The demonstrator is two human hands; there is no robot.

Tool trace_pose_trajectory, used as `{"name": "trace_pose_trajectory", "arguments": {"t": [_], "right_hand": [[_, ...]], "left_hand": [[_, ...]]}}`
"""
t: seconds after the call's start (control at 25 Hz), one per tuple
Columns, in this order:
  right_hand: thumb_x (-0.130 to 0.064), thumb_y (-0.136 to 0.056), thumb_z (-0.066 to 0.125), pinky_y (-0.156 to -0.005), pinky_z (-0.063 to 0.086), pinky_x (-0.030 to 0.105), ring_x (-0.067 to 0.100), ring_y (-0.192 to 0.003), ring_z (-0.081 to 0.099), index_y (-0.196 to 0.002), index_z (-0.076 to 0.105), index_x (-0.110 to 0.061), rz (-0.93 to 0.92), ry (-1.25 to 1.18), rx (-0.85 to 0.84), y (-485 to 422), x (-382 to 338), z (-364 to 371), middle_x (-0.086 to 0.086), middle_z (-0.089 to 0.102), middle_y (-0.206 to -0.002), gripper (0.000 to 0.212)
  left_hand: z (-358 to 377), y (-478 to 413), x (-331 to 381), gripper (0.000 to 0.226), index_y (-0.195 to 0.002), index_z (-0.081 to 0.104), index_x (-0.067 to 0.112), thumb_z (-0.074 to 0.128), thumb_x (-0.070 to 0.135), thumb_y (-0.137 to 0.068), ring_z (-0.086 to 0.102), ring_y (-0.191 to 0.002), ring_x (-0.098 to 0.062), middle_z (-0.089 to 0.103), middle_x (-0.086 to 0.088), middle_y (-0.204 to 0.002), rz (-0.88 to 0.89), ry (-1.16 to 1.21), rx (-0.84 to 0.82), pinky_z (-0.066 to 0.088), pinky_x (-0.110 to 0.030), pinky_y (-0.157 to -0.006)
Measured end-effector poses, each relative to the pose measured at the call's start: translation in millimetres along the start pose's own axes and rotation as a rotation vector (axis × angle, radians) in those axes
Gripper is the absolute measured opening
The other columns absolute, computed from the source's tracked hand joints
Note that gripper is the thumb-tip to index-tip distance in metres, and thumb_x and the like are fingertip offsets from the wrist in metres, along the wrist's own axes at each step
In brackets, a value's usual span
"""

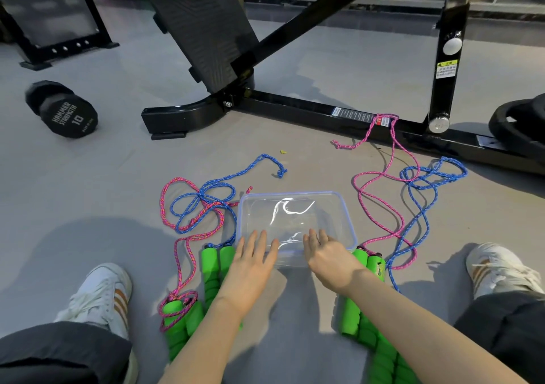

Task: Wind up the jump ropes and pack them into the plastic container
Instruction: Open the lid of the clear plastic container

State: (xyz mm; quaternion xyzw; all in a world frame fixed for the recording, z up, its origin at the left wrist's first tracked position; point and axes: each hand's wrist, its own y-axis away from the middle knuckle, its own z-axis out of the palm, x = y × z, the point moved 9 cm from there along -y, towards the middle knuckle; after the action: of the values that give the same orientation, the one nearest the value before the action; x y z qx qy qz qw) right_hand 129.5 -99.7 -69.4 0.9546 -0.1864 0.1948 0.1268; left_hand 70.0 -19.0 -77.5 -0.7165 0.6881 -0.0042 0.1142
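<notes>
A clear plastic container [343,206] with a bluish rim lies on the grey floor between my feet. My left hand [250,261] and my right hand [328,257] reach over its near edge with fingers straight, holding nothing. Pink rope [380,206] and blue rope [424,203] sprawl loose on the right; the pink one loops over the machine's base bar. More pink rope [177,189] and blue rope [250,167] tangle on the left. Green foam handles [213,268] lie under my left arm, and other green handles [368,268] lie under my right arm.
A black gym machine frame [309,112] crosses the floor just beyond the ropes. A 10 dumbbell [63,111] lies at the far left and a weight plate [519,124] at the far right. My shoes [100,292] flank the work area.
</notes>
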Motion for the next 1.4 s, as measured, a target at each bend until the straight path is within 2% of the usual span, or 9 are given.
{"name": "trace_pose_trajectory", "arguments": {"t": [0.08, 0.6, 0.72, 0.8, 0.88, 0.96, 1.08, 1.16, 1.4], "right_hand": [[0.005, -0.086, 0.039, -0.099, 0.04, 0.048, 0.048, -0.121, 0.038, -0.137, 0.015, 0.02, -0.022, -0.004, -0.009, 1, 3, -3, 0.041, 0.033, -0.135, 0.058], [0.002, -0.087, 0.038, -0.095, 0.044, 0.048, 0.046, -0.125, 0.037, -0.136, 0.029, 0.011, -0.055, -0.113, -0.08, 0, 15, 4, 0.034, 0.033, -0.138, 0.051], [-0.001, -0.074, 0.054, -0.093, 0.05, 0.039, 0.041, -0.123, 0.049, -0.133, 0.044, 0.005, -0.015, -0.191, 0.072, 4, 31, -1, 0.03, 0.046, -0.135, 0.06], [0.004, -0.08, 0.047, -0.111, 0.029, 0.034, 0.033, -0.139, 0.028, -0.145, 0.027, -0.005, -0.059, -0.256, 0.102, 11, 39, 0, 0.022, 0.024, -0.152, 0.069], [0.005, -0.086, 0.041, -0.116, -0.005, 0.036, 0.029, -0.145, -0.005, -0.15, 0.001, -0.02, -0.087, -0.222, -0.083, 19, 47, 14, 0.008, -0.007, -0.158, 0.08], [-0.001, -0.087, 0.046, -0.114, -0.011, 0.048, 0.036, -0.143, -0.011, -0.15, -0.001, -0.026, -0.002, -0.055, -0.093, 16, 65, 4, 0.008, -0.014, -0.157, 0.083], [-0.018, -0.083, 0.046, -0.108, 0.025, 0.048, 0.039, -0.128, 0.031, -0.141, 0.037, -0.012, 0.131, -0.001, 0.114, 8, 65, -21, 0.019, 0.031, -0.146, 0.059], [-0.031, -0.075, 0.043, -0.081, 0.042, 0.036, 0.029, -0.092, 0.056, -0.115, 0.063, -0.013, 0.057, -0.25, 0.218, 8, 35, -24, 0.012, 0.063, -0.107, 0.048], [-0.062, -0.091, 0.02, -0.089, 0.051, 0.04, 0.026, -0.098, 0.065, -0.121, 0.06, -0.026, -0.027, -0.303, 0.211, 16, 12, -13, 0.009, 0.065, -0.118, 0.062]], "left_hand": [[4, -2, 2, 0.056, -0.114, 0.066, -0.001, 0.029, 0.002, -0.072, 0.063, -0.101, -0.045, 0.064, -0.029, -0.112, -0.009, -0.034, -0.052, 0.054, -0.056, -0.079], [-1, -8, 18, 0.052, -0.103, 0.071, -0.004, 0.024, 0.005, -0.083, 0.067, -0.086, -0.045, 0.067, -0.031, -0.099, 0.208, -0.256, 0.074, 0.057, -0.047, -0.064], [-30, -10, 4, 0.057, -0.101, 0.073, 0.006, 0.027, 0.037, -0.093, 0.07, -0.085, -0.028, 0.071, -0.014, -0.099, 0.152, -0.019, 0.212, 0.056, -0.032, -0.066], [-45, -16, -20, 0.051, -0.104, 0.073, 0.014, 0.035, 0.044, -0.086, 0.069, -0.09, -0.019, 0.071, -0.005, -0.103, 0.082, 0.116, 0.238, 0.053, -0.028, -0.077], [-45, -16, -45, 0.046, -0.104, 0.073, 0.018, 0.037, 0.036, -0.081, 0.068, -0.1, -0.021, 0.071, -0.006, -0.108, 0.007, 0.111, 0.229, 0.049, -0.037, -0.09], [-35, -11, -53, 0.048, -0.109, 0.072, 0.018, 0.038, 0.033, -0.078, 0.066, -0.105, -0.021, 0.07, -0.007, -0.112, -0.042, 0.089, 0.179, 0.037, -0.042, -0.101], [-25, 6, -34, 0.057, -0.12, 0.066, 0.016, 0.039, 0.033, -0.072, 0.06, -0.11, -0.023, 0.065, -0.009, -0.12, -0.063, 0.155, 0.163, 0.039, -0.038, -0.097], [-23, 16, -22, 0.061, -0.127, 0.056, 0.014, 0.038, 0.028, -0.071, 0.049, -0.112, -0.024, 0.06, -0.01, -0.126, -0.087, 0.191, 0.165, 0.043, -0.037, -0.092], [-15, 22, -28, 0.063, -0.132, 0.046, 0.017, 0.039, 0.017, -0.069, 0.051, -0.119, -0.033, 0.053, -0.015, -0.134, -0.129, 0.148, 0.148, 0.028, -0.043, -0.1]]}}
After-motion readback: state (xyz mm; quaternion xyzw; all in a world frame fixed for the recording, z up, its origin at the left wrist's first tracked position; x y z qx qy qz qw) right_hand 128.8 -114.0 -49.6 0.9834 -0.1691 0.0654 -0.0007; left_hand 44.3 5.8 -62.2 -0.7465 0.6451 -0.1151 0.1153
